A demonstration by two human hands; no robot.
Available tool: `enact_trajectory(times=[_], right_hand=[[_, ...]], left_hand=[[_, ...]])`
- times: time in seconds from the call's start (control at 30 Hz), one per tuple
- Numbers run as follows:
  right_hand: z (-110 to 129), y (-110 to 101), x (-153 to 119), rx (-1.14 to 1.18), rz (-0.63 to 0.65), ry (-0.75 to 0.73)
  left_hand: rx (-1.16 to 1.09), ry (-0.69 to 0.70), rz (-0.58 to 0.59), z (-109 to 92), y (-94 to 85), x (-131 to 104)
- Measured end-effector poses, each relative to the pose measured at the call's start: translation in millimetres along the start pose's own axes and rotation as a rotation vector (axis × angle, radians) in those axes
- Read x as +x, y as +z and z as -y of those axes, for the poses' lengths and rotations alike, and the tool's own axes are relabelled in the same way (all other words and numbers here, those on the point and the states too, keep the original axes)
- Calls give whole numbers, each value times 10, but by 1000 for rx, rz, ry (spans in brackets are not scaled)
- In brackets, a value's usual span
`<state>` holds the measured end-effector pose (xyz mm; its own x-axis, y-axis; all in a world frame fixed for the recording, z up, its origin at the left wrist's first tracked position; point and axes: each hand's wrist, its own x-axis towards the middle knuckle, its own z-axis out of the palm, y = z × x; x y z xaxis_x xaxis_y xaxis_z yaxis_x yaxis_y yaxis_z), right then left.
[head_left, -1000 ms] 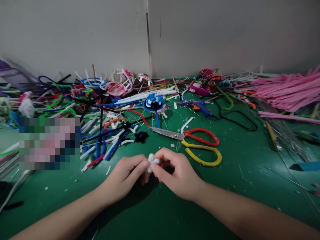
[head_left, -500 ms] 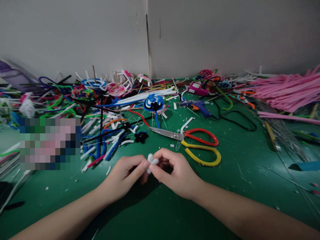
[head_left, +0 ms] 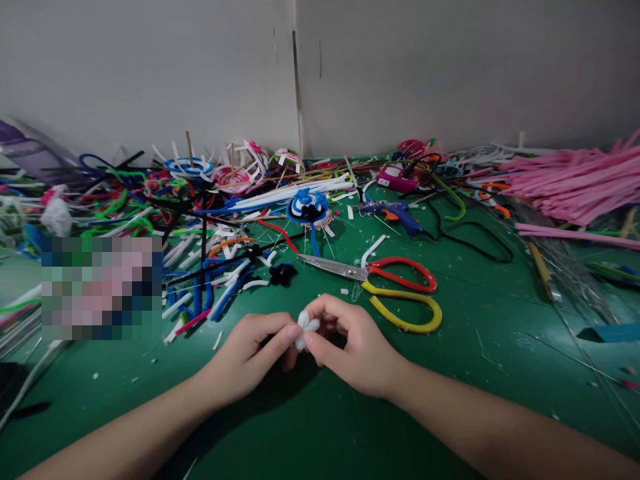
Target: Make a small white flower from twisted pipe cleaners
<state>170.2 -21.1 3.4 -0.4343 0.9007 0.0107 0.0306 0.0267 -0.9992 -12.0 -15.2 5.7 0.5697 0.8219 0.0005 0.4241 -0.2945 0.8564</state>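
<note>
Between my two hands is a small white pipe-cleaner flower [head_left: 307,325], its fuzzy petals pointing up and out. My left hand [head_left: 260,347] pinches its left side between thumb and fingers. From the right, my right hand [head_left: 350,343] grips the other side, with fingertips curled behind it. Part of the flower is hidden by the fingers. Just beyond the hands lie scissors [head_left: 345,269] with one red and one yellow handle, and a small black pipe-cleaner flower [head_left: 283,274].
Piled pipe cleaners [head_left: 200,293] cover the left and back of the green table [head_left: 310,433]. A blue glue gun [head_left: 400,217], a blue-and-white spiral piece [head_left: 307,205] and a purple bottle [head_left: 30,153] are there. Pink pipe cleaners [head_left: 580,180] lie at right, near a knife [head_left: 545,273].
The white flower has turned slightly in my fingers, showing its petals more plainly. Both hands stay almost in place, still pinching it.
</note>
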Motion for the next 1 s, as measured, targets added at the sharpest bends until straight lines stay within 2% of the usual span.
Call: enact_trajectory(times=[0.67, 1.0], right_hand=[[-49, -27, -10, 65, 73, -2], [-21, 9, 5, 20, 10, 41]], left_hand=[[-27, -36, -1, 22, 0, 18], [-9, -28, -19, 14, -9, 11]])
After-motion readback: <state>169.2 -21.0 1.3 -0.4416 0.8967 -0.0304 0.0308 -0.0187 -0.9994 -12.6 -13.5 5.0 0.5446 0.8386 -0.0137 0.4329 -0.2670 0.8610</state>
